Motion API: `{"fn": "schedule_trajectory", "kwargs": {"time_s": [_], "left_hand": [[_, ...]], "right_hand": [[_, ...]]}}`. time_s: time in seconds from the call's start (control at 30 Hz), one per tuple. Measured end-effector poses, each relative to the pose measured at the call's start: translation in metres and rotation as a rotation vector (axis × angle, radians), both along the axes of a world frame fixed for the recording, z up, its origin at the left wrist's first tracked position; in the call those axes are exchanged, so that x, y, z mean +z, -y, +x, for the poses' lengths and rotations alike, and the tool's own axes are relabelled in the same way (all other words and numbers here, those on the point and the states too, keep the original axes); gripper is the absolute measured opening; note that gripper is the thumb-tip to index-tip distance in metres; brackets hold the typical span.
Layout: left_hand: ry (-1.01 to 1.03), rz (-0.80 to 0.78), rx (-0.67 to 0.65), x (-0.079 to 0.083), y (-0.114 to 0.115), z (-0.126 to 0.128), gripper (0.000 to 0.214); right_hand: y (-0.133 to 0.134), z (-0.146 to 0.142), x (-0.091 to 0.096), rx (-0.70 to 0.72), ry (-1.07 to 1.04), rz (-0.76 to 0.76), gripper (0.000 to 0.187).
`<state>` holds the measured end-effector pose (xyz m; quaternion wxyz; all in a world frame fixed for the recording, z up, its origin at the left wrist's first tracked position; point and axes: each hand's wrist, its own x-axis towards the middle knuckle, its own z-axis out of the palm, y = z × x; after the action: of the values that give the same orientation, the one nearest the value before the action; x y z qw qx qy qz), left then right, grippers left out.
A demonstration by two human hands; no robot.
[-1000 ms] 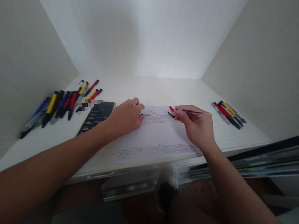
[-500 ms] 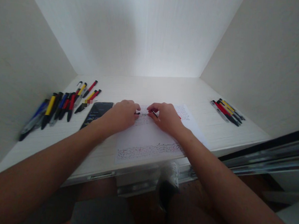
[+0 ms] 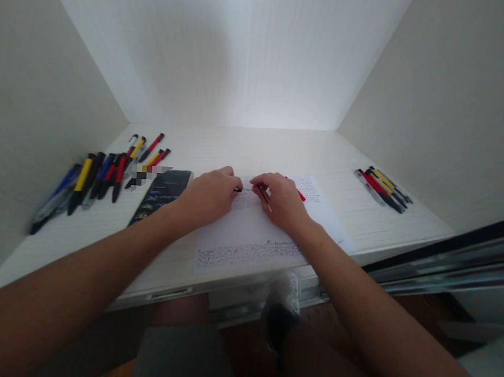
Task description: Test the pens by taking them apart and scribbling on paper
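Observation:
Over a sheet of paper (image 3: 241,227) with rows of small dark and red marks, both hands face each other, fingertips a short gap apart. My left hand (image 3: 211,197) is closed in a pinch on a small black pen part (image 3: 237,190). Thumb and fingers of my right hand (image 3: 284,201) pinch a slim dark pen part (image 3: 262,192) with a pale end. A thin line seems to span the gap, too fine to name. Behind my right hand lies a red pen piece (image 3: 298,192), partly hidden by it.
A phone (image 3: 166,190) with a lit screen lies left of the paper. Several pens (image 3: 103,176) in yellow, red, blue and black are spread at the left. Another group of pens (image 3: 384,191) lies at the right. White panels (image 3: 251,57) enclose the desk (image 3: 254,149).
My left hand has shifted slightly right, closer to my right hand. My right hand has turned a little, and more of the red pen piece behind it shows.

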<state>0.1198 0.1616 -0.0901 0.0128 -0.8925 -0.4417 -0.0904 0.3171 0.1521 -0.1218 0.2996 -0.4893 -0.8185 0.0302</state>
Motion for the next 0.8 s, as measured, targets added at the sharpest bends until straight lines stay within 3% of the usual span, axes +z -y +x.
{"fn": "schedule_trajectory", "kwargs": {"time_s": [0.6, 0.8], "left_hand": [[0.010, -0.002, -0.048, 0.0012, 0.0038, 0.0030, 0.040], [0.092, -0.003, -0.074, -0.0028, 0.0021, 0.0065, 0.033]], "right_hand": [[0.0039, 0.0036, -0.0028, 0.056, 0.050, 0.016, 0.033], [0.0040, 0.0004, -0.0037, 0.110, -0.180, 0.010, 0.020]]}}
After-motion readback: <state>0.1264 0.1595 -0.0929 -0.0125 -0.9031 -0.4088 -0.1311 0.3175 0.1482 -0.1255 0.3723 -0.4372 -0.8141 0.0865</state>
